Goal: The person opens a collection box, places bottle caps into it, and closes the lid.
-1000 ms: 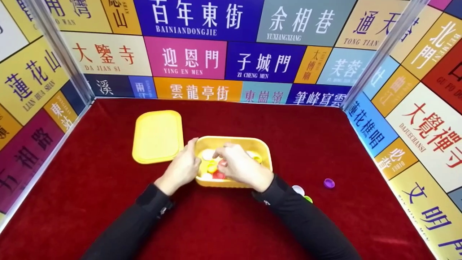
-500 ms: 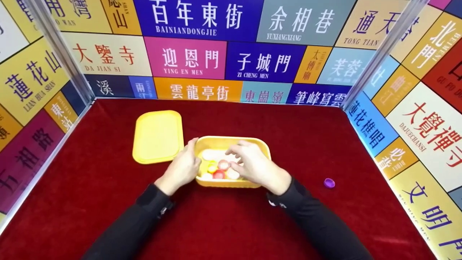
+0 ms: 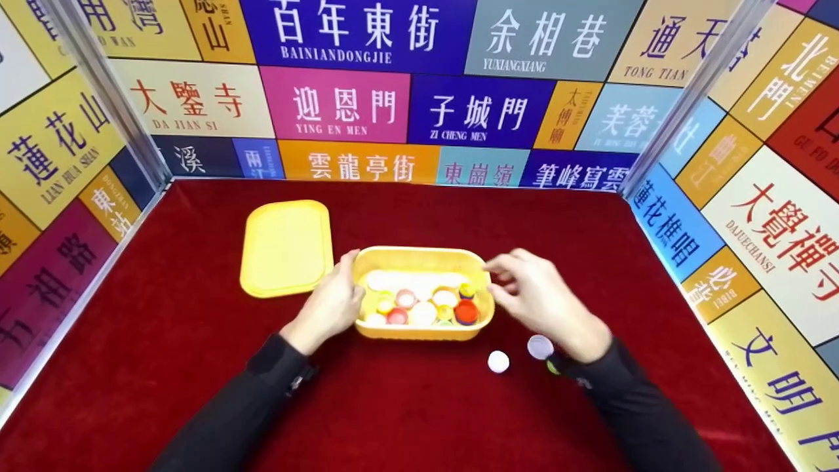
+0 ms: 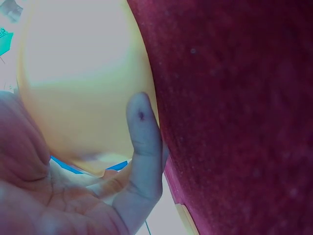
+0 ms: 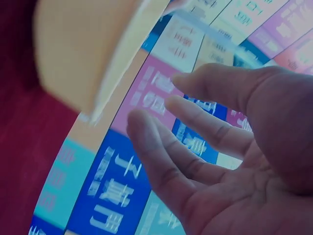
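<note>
A yellow plastic box [image 3: 419, 333] holds several small round caps, among them a red cap [image 3: 466, 312], a pink cap [image 3: 406, 299] and some white and yellow ones. My left hand [image 3: 329, 298] grips the box's left end; in the left wrist view its curled finger [image 4: 145, 142] lies against the yellow wall. Just off the right end of the box is my right hand [image 3: 544, 298]. The right wrist view shows its fingers [image 5: 146, 137] loosely bent and apart, with nothing between them, near the box [image 5: 80, 49].
A yellow lid [image 3: 286, 249] lies behind the left hand on the red cloth [image 3: 393, 406]. Near the right forearm are a white cap [image 3: 498, 362], a pale cap [image 3: 540, 347] and a partly hidden green cap [image 3: 553, 368]. Printed panels [image 3: 341, 105] wall the table.
My right hand has moved from inside the box to the right, past its end. The red cap and the white cap on the cloth now show; the purple cap is hidden. The left hand stays put.
</note>
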`<state>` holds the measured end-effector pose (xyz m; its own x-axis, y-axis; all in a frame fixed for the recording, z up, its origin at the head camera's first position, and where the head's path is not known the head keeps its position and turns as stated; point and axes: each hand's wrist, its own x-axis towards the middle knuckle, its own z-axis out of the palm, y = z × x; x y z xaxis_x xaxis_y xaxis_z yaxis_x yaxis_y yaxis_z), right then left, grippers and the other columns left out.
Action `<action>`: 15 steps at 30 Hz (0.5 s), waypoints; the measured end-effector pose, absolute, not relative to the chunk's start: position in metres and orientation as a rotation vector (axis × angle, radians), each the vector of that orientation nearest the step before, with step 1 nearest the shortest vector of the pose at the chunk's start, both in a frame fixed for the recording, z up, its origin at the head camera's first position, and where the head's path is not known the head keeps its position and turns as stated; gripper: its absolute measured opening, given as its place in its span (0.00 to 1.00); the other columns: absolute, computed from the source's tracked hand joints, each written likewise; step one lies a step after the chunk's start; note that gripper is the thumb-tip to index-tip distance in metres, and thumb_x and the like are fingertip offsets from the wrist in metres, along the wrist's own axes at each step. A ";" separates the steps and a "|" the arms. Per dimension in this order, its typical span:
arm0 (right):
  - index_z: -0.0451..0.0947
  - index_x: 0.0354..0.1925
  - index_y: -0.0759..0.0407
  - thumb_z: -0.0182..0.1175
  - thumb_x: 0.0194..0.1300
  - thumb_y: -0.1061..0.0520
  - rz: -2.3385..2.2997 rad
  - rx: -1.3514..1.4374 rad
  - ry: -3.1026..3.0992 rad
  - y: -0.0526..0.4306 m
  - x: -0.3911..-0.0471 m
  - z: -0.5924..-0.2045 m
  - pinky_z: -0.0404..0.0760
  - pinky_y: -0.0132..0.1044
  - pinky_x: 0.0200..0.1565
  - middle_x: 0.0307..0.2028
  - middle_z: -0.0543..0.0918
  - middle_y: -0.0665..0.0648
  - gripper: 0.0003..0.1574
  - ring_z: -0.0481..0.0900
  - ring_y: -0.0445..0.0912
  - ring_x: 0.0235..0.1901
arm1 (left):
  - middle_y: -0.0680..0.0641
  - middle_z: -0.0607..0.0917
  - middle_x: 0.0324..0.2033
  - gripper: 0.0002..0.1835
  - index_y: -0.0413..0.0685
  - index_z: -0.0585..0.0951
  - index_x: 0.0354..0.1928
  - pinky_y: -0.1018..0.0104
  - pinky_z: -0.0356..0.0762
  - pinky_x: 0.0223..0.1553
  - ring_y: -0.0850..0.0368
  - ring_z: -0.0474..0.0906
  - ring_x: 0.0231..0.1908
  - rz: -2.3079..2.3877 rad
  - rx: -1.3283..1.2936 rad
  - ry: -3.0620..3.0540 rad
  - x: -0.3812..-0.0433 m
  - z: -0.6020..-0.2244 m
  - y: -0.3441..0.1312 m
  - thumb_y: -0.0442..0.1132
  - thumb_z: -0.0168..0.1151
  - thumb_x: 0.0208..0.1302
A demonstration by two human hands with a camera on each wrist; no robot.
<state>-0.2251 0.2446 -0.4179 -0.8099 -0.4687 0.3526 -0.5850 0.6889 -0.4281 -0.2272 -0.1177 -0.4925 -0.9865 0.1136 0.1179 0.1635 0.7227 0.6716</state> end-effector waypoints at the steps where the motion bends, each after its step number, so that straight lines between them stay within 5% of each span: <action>1: 0.93 0.56 0.64 0.78 0.70 0.66 0.771 0.828 -2.703 0.253 -0.224 -0.419 0.96 0.54 0.49 0.45 0.91 0.63 0.16 0.94 0.56 0.44 | 0.26 0.79 0.80 0.38 0.34 0.62 0.89 0.37 0.80 0.79 0.31 0.80 0.78 -1.124 -0.229 -2.853 -0.227 -0.493 -0.118 0.29 0.56 0.80; 15: 0.93 0.60 0.60 0.82 0.68 0.58 0.510 0.807 -3.031 0.318 -0.194 -0.439 0.85 0.46 0.47 0.45 0.89 0.59 0.23 0.82 0.48 0.42 | 0.27 0.77 0.82 0.38 0.34 0.61 0.90 0.37 0.76 0.82 0.31 0.77 0.81 -1.132 -0.233 -2.862 -0.228 -0.493 -0.118 0.30 0.56 0.81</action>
<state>-0.1938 0.3184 -0.4388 -0.8705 -0.4899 0.0473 -0.4783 0.8196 -0.3155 -0.2280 -0.1183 -0.4934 -0.9871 0.1195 0.1061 0.1598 0.7200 0.6753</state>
